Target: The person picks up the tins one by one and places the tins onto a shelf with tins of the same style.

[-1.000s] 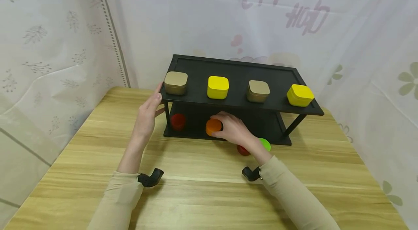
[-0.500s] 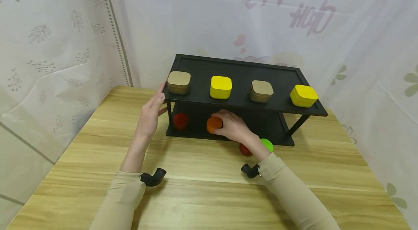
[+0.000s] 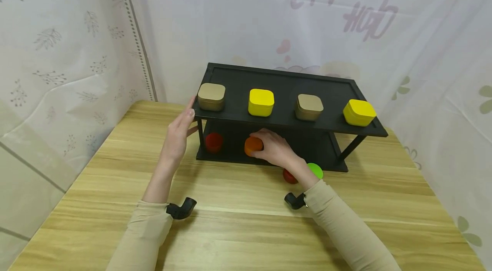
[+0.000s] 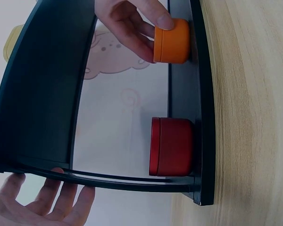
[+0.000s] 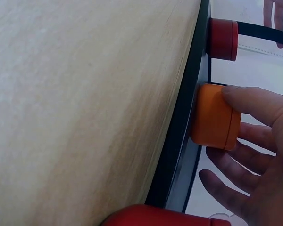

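Note:
My right hand (image 3: 274, 148) pinches an orange lidded tin (image 3: 253, 146) between thumb and fingers, on the front part of the black rack's lower shelf. In the right wrist view the thumb lies over the lid edge of the orange tin (image 5: 214, 116), whose base meets the shelf. My left hand (image 3: 178, 134) touches the left end of the black two-tier rack (image 3: 284, 83), its fingers extended along the upper board's side. To the left of the orange tin, a red round tin (image 4: 172, 147) stands on the same shelf near the left post.
Two tan tins (image 3: 212, 97) and two yellow tins (image 3: 261, 102) alternate along the upper shelf's front. A red tin (image 3: 290, 176) and a green tin (image 3: 315, 171) stand on the wooden table (image 3: 238, 237) before the rack, partly behind my right forearm. A printed curtain hangs behind.
The orange tin has shifted slightly back on the lower shelf with my right hand still gripping it. My left hand stays at the rack's end. The head view has turned slightly.

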Demonstrator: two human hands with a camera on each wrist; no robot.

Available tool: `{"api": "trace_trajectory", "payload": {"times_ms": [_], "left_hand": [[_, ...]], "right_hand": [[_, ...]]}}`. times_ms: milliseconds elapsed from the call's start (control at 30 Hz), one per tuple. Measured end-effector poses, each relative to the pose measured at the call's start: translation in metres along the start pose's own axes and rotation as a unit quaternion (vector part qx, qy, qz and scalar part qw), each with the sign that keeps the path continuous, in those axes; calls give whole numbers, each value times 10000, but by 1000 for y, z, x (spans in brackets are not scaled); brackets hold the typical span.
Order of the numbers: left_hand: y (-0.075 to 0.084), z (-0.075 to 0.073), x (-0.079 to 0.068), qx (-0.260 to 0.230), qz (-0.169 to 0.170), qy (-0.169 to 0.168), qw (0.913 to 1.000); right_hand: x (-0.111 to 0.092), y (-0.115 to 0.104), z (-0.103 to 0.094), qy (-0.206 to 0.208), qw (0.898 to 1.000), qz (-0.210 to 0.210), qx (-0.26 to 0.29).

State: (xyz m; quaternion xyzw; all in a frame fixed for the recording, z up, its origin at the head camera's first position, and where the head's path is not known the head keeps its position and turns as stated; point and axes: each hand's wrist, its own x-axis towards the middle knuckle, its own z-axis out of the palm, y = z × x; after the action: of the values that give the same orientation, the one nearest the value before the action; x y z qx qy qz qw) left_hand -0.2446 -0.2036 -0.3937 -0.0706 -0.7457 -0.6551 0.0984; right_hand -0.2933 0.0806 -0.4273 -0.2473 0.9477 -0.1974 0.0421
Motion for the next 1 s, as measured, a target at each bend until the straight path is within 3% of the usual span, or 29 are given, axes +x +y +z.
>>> {"api": "trace_trajectory", "payload": {"times_ms": [500,1000], "left_hand": [[1,4,0,3,43,-8,10000],[3,1,-1,11,36,-32,10000]], "right_hand": [[-8,6,-3,-169,9996,184,128],[-35,13,-17,534,9981,82,283]]}}
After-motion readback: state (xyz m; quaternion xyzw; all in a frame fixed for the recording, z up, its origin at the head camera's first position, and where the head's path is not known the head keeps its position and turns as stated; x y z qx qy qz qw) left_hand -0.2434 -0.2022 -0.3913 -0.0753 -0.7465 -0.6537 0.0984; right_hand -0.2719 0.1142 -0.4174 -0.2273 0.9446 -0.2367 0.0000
